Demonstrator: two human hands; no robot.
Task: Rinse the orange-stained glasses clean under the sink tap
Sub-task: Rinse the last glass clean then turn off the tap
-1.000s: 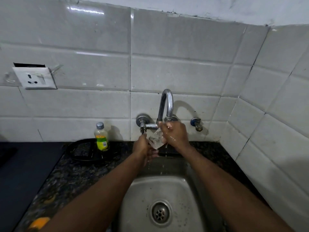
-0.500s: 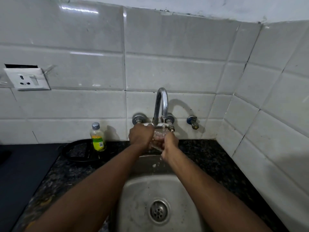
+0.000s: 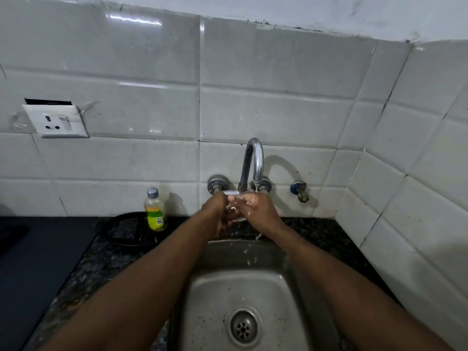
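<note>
Glossy white wall tiles (image 3: 152, 59), a tilted socket plate (image 3: 57, 122), dark speckled granite counter (image 3: 316, 234).

Showing polished chrome on the tap (image 3: 255, 158), dull brushed steel in the sink (image 3: 215, 295), speckled stone on the bench (image 3: 101, 259), glossy ceramic wall tiles (image 3: 278, 115).

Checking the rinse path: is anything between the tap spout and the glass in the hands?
No separate object. The glass sits between the left hand and right hand just under the tap. The stream lands by the right hand's fingers, which may partly cover its mouth.
</note>
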